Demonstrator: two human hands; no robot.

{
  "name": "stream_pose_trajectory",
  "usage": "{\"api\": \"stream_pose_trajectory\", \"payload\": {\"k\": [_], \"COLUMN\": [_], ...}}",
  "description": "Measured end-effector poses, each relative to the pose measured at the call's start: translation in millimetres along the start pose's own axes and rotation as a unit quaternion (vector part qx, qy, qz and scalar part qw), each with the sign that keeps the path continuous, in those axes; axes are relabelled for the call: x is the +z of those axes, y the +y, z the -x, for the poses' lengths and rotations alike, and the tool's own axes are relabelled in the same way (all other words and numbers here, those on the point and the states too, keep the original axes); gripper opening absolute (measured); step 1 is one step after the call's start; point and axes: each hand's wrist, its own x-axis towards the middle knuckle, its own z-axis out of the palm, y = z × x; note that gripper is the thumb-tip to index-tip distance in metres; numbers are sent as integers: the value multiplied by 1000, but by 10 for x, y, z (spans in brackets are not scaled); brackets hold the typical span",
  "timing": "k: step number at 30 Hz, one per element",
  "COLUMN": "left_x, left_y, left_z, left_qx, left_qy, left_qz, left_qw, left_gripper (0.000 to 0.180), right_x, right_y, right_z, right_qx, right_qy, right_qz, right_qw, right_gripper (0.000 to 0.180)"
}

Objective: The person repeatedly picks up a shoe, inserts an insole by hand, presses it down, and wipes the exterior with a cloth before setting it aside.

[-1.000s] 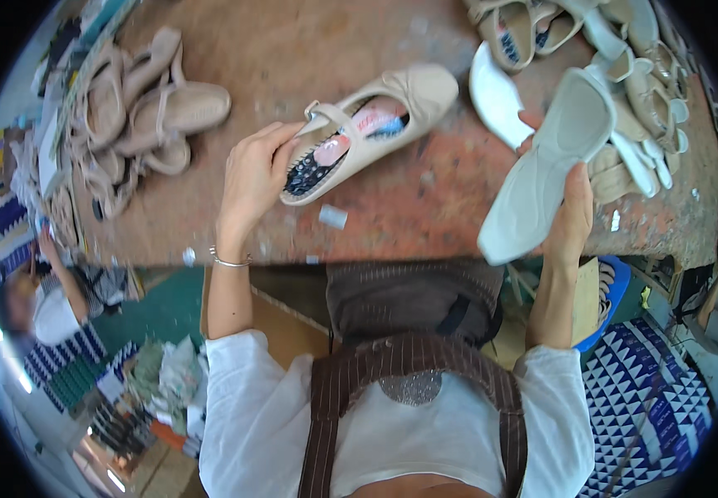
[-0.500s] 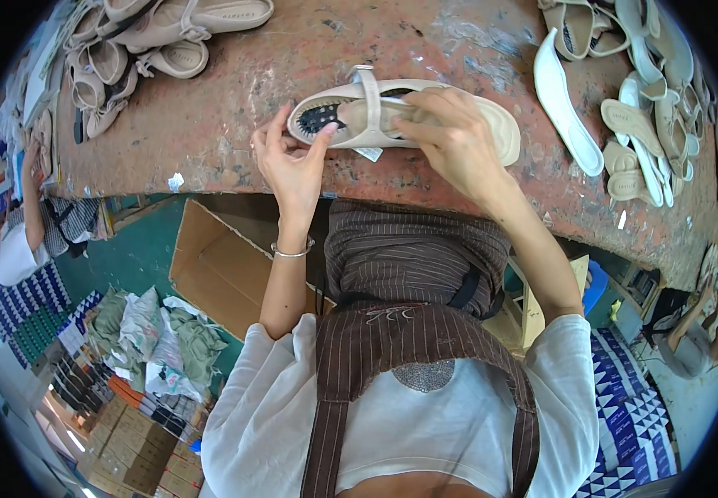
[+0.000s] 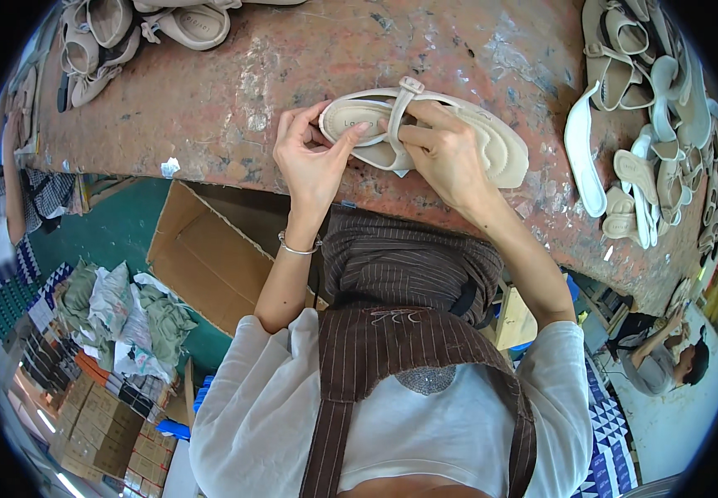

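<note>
A beige strapped shoe [image 3: 400,158] lies on its sole near the table's front edge, toe to the right. Its buckled strap [image 3: 398,116] crosses over the opening. A beige padded insole [image 3: 500,149] runs under the strap; its printed heel part lies in the shoe's heel, and its front spreads over the toe end. My left hand [image 3: 313,158] is closed round the heel, thumb on the insole. Beside the strap my right hand [image 3: 448,158] has bent fingers reaching into the shoe, closed on the insole; the fingertips are partly hidden.
Several beige shoes [image 3: 105,50] are heaped at the far left. On the right lie a loose white sole [image 3: 581,149], insoles [image 3: 634,173] and more shoes. Below the worn table [image 3: 234,124] stands an open cardboard box [image 3: 201,257]. Other people [image 3: 666,357] are at both sides.
The insole has slid left and now covers the dark heel bed that showed before. The shoe and both hands have shifted slightly right and down in view, and the shoe is turned a little.
</note>
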Motion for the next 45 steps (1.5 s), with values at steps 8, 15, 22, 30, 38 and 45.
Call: {"api": "stream_pose_trajectory", "payload": {"k": [8,15,22,30,38,45], "left_x": [35,64,5,12,358,736], "left_y": [125,119,-9,256,605,411], "left_z": [-96,-165,-219,289,1049,891], "left_qx": [-47,-102,-40,-12,311,339], "left_qy": [1,2,-6,-107,-203,-289], "left_qz": [12,50,-32,-143,-203,-351], "left_qw": [999,994,999,984,906,823], "left_gripper": [29,5,6,12,43,67], "right_x": [24,38,-202,-491,-907,-187], "right_y": [17,211,-154,209,-158,-359], "right_z": [8,-70,41,176,215,873], "right_qx": [-39,-190,-86,22,218,157], "right_qy": [-17,-159,-127,221,154,88], "right_qz": [61,67,225,180,-85,106], "right_qw": [997,966,962,958,960,978], "right_gripper": [20,50,35,15,20,42]}}
